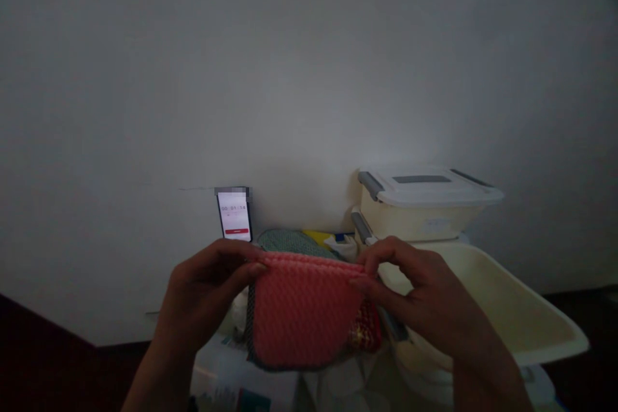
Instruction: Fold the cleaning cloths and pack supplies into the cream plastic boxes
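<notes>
Left grip (205, 290) and right grip (420, 286), pinched closed on pink cloth (302, 315), angle towards each other.

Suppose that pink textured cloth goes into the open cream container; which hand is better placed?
Probably the right hand: it pinches the pink textured cloth near its top right corner and appears nearer the open cream container. The left hand pinches the top left corner, farther away.
</notes>
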The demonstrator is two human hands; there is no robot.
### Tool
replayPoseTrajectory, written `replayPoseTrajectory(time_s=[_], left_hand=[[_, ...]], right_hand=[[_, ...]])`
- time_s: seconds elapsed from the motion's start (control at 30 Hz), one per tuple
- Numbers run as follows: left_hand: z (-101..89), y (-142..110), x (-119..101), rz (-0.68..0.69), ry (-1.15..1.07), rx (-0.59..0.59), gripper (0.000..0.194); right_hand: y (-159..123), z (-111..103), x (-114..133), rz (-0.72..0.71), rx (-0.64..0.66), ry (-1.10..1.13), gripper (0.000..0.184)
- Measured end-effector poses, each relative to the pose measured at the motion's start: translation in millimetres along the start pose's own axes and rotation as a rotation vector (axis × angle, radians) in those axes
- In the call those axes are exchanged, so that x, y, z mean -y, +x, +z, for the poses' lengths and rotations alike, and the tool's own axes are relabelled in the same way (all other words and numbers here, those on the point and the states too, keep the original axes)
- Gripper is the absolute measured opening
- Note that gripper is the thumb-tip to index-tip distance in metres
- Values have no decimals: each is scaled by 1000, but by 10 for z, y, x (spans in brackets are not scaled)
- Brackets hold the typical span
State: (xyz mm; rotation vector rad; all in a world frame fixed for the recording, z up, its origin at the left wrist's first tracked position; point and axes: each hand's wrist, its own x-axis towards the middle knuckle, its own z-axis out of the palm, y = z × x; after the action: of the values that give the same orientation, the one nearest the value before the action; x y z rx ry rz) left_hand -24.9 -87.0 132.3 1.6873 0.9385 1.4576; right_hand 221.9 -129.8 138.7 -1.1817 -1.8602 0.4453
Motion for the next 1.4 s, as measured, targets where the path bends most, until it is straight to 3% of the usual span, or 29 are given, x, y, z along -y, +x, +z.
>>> replayPoseTrajectory(time_s=[0.13,0.2,0.27,0.37,0.47,0.63,0.73,0.87,0.93,1.07,1.13,1.27,1.4], left_hand=[[15,15,1,-106,70,-89,16],[-33,37,16,-136,167,58,16],[-103,50,40,-142,277,326,15],[-160,18,79,-149,377,621,34],[-87,-48,85,-159,461,669,58],[95,-58,33,-141,508,764,28],[89,-15,10,-186,416,714,30],[55,1,-35,-306,135,480,24],[68,-12,-63,-338,25,312,22],[132,-32,-88,-364,-138,103,26],[166,-30,-88,-367,-195,63,32],[189,-17,-81,-427,-265,53,40],[123,9,-48,-441,-331,211,40]], right_hand=[[11,65,-50,10,-131,126,14],[30,119,-52,33,-163,205,15],[52,186,-26,58,-165,306,10],[80,300,42,127,-21,442,11],[101,407,85,170,168,490,18],[125,477,40,198,150,540,29],[127,422,-10,232,189,478,41],[111,328,-51,272,337,289,39],[104,325,-52,305,295,418,45],[110,421,-16,354,183,972,71],[118,487,5,337,181,1084,80],[132,549,8,359,123,1057,88],[150,490,-19,425,-25,1047,68]])
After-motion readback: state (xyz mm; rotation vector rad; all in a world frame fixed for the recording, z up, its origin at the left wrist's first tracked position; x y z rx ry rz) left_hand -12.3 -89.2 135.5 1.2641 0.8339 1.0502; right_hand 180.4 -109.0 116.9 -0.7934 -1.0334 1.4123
